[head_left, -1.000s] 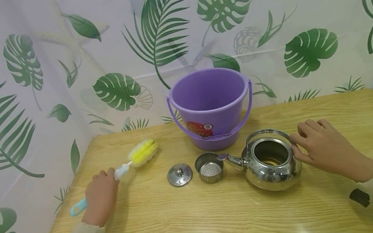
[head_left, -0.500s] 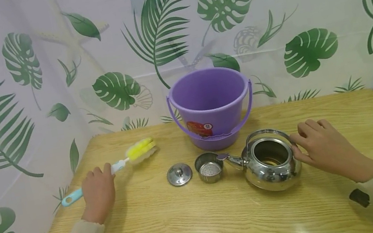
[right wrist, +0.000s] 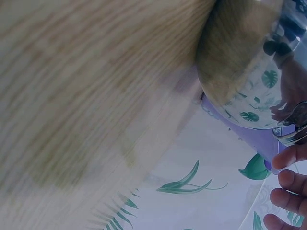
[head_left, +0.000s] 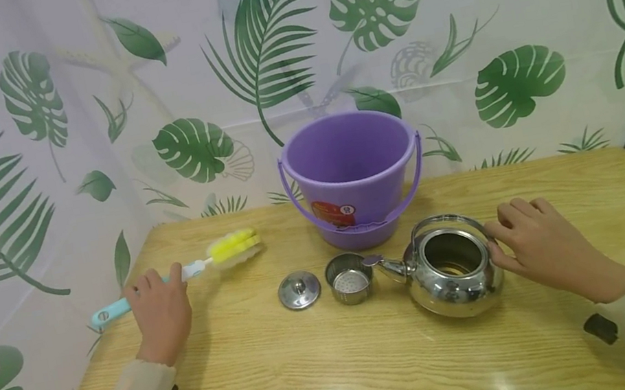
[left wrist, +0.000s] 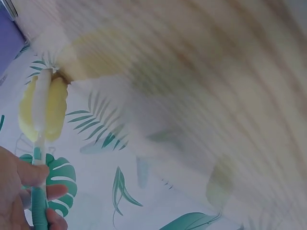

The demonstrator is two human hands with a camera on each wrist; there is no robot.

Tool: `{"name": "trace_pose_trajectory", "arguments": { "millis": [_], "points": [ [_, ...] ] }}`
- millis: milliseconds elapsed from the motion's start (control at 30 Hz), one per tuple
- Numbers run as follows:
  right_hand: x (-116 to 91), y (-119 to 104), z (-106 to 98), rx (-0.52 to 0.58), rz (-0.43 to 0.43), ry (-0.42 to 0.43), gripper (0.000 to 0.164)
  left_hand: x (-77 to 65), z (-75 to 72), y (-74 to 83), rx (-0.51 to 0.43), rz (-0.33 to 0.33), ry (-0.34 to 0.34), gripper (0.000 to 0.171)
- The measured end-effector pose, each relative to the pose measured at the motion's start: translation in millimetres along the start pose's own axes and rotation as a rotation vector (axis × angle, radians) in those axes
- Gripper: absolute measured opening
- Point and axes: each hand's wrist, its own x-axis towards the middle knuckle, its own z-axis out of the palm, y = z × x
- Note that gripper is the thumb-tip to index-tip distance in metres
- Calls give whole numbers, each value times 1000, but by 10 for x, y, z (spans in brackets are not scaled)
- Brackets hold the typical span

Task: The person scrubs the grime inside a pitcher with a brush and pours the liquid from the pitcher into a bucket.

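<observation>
My left hand grips the blue and white handle of a sponge bottle brush, whose yellow and white head points away to the right. In the left wrist view, thumb and fingers wrap the handle of that brush. A shiny steel kettle stands lidless on the table, its spout toward the left. At its right side my right hand holds the base of the raised handle between thumb and forefinger. The right wrist view shows the kettle's mirrored side and the curled fingers beside the handle mount.
A steel lid and a perforated strainer basket lie left of the kettle, the basket close under the spout. Behind them stands a purple bucket with its handle lowered in front. A leaf-print curtain hangs behind the wooden table.
The left hand has raised and turned the brush a little, so its handle end has swung up and to the left. The right hand and the kettle have not moved.
</observation>
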Motion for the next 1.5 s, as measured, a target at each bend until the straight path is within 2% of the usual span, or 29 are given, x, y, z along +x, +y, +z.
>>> {"name": "trace_pose_trajectory", "arguments": {
  "millis": [167, 300, 567, 733, 833, 1067, 1267, 1367, 1500],
  "points": [
    [6, 5, 1, 4, 2, -1, 50, 33, 8, -24, 13, 11, 37, 29],
    [12, 5, -3, 5, 2, -2, 50, 67, -6, -47, -13, 27, 68, 32],
    [10, -4, 1, 4, 3, -5, 50, 104, 24, -162, -40, 114, 105, 38],
    [6, -7, -4, 6, 10, -13, 53, 131, 52, -197, -29, 163, 188, 45],
    [9, -7, -11, 3, 11, -21, 54, 151, 31, -196, -17, 181, 215, 48],
    [14, -10, -16, 6, 11, -21, 53, 169, -52, -253, -12, 199, 230, 47],
    [3, -4, -6, 7, 11, -16, 52, 173, -128, -336, -2, 259, 266, 48],
    [1, -1, -1, 6, 11, -16, 51, 171, -159, -346, -23, 296, 309, 49],
    [3, 0, 0, 2, 11, -22, 52, 181, -209, -324, -51, 337, 386, 62]
  ]
}}
